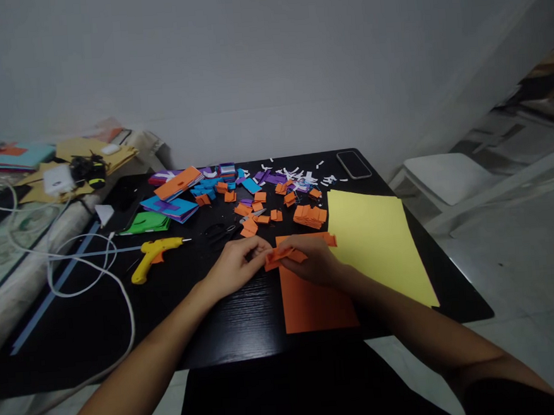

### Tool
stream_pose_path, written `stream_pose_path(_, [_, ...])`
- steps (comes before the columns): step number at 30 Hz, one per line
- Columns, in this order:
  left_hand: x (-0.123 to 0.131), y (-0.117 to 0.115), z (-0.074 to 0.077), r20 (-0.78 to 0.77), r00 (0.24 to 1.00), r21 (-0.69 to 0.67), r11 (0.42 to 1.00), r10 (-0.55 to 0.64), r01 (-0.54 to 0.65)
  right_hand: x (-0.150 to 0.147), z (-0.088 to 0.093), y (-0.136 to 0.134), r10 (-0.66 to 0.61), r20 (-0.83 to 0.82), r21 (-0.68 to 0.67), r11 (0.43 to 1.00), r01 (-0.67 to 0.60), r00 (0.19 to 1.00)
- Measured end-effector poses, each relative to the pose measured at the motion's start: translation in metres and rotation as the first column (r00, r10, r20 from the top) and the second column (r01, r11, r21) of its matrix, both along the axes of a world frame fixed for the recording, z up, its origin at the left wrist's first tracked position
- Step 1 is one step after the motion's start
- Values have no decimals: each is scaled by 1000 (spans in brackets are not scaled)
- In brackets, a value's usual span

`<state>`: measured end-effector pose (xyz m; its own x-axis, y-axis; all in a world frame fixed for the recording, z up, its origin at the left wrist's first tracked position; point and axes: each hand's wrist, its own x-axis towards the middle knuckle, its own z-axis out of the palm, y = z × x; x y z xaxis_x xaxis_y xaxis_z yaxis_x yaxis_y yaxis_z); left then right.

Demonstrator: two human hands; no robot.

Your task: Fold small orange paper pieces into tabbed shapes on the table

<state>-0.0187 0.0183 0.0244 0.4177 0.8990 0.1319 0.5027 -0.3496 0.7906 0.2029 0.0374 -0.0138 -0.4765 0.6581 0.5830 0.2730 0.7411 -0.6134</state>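
A folded piece of orange paper point(275, 259) is pinched between my two hands above the table's front part. My left hand point(243, 262) closes thumb and fingers on its left end. On the other end, my right hand point(311, 259) has its fingers curled round the paper. Beneath my right hand lies a sheet of orange paper point(316, 303), partly covered by the hand and forearm. Just beyond my hands are scissors point(253, 216) among small folded orange pieces point(310, 216). Which way the held piece is creased is partly hidden by my fingers.
A yellow glue gun point(159, 253) lies left, near a looping white cable point(124, 294). Yellow sheets point(379, 244) lie to the right, a phone point(354, 164) behind them. White paper scraps point(298, 177), folded blue pieces point(204, 188) and green paper point(148, 222) lie toward the back.
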Motion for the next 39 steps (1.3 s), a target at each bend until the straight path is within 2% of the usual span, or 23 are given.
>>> stream_pose_path(7, [-1,0,5,-58,996,47,996,-73,75,2,-2,0,48,57,-8,999,-48,997])
stream_pose_path(14, [0,-1,4,-46,998,81,995,-53,57,0,-1,0,33,-19,-15,999,-33,999])
stream_pose_path(19, [0,1,2,-56,997,57,997,-52,55,-1,-4,-2,30,-79,-147,988,-41,996])
stream_pose_path(26, [1,0,3,-62,997,52,998,-44,47,-4,-3,0,39,-161,-324,942,-90,986])
stream_pose_path(32, [1,-1,2,-30,999,36,999,-31,32,-7,0,2,-6,-333,-534,826,-184,943])
stream_pose_path(34, [1,-1,1,-29,999,25,999,-34,35,-8,0,2,-21,-348,-556,810,-188,937])
stream_pose_path(39, [2,-2,1,-17,999,18,999,-38,38,-9,-1,-2,-43,-319,-482,867,-123,947])
